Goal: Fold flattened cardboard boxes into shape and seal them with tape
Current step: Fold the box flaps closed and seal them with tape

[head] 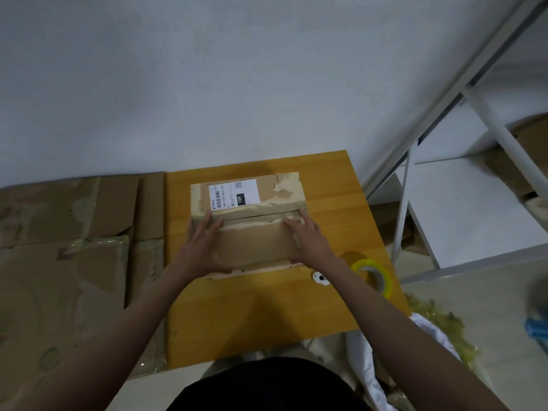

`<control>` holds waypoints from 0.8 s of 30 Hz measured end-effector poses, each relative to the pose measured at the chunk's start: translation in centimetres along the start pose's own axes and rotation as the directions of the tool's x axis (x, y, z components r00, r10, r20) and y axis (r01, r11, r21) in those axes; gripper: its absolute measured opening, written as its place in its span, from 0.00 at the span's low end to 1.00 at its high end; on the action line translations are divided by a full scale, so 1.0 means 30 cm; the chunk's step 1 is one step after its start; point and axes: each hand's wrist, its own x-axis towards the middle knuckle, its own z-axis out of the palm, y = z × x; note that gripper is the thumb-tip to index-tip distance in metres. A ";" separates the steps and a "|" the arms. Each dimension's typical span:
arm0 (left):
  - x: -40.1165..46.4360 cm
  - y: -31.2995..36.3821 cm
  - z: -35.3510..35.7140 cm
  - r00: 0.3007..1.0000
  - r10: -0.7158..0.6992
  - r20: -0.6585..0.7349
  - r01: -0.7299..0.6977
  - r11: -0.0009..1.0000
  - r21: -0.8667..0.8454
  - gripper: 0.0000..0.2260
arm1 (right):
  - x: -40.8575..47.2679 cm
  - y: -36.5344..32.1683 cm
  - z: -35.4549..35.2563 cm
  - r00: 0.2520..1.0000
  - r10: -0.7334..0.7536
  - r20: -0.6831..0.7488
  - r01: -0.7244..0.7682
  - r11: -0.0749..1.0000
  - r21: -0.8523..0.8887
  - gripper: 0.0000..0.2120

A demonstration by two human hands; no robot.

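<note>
Resting on the far half of a yellow wooden table [267, 315], a worn cardboard box [252, 232] lies with its two top flaps folded down and meeting along a seam that runs left to right. The far flap carries a white shipping label [234, 192] and patches of torn paper; the near flap is scuffed and bare. The left hand [204, 247] lies flat on the left end of the near flap, fingers straight and reaching to the seam, thumb stretched along the box's near edge. The right hand [308, 241] mirrors it on the right end, fingers extended to the seam and thumb down at the near right corner. Neither hand curls around anything; both press on the cardboard. A roll of clear tape [375, 277] with a yellowish rim sits on the table just right of the right forearm, and a small white object [320, 278] lies between the roll and the box. Flattened cardboard sheets [68, 262] are on the floor left of the table. A white metal shelf frame [462, 161] stands to the right.
</note>
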 end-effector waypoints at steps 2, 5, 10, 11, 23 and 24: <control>0.075 0.049 -0.026 1.000 -0.009 0.003 0.009 1.000 -0.008 0.60 | 0.060 0.044 -0.056 1.000 0.014 0.005 -0.014 1.000 -0.004 0.47; 0.201 0.153 -0.062 1.000 -0.021 0.015 0.021 1.000 -0.003 0.60 | 0.144 0.138 -0.147 0.999 0.035 0.001 -0.035 0.999 -0.012 0.48; 0.413 0.349 -0.095 0.999 0.035 0.004 -0.035 0.997 0.062 0.61 | 0.271 0.325 -0.292 0.998 0.065 -0.012 -0.065 0.998 -0.002 0.50; 0.453 0.381 -0.101 0.999 0.036 0.005 -0.037 0.998 0.055 0.61 | 0.296 0.359 -0.318 0.998 0.068 -0.015 -0.068 0.998 0.001 0.50; 0.696 0.561 -0.160 0.998 0.044 -0.038 -0.042 0.997 0.059 0.58 | 0.499 0.529 -0.484 0.995 0.087 -0.047 -0.091 0.993 -0.077 0.44; 0.684 0.565 -0.161 0.999 0.036 -0.032 -0.033 0.997 0.066 0.58 | 0.496 0.523 -0.487 0.995 0.096 -0.037 -0.099 0.990 -0.105 0.44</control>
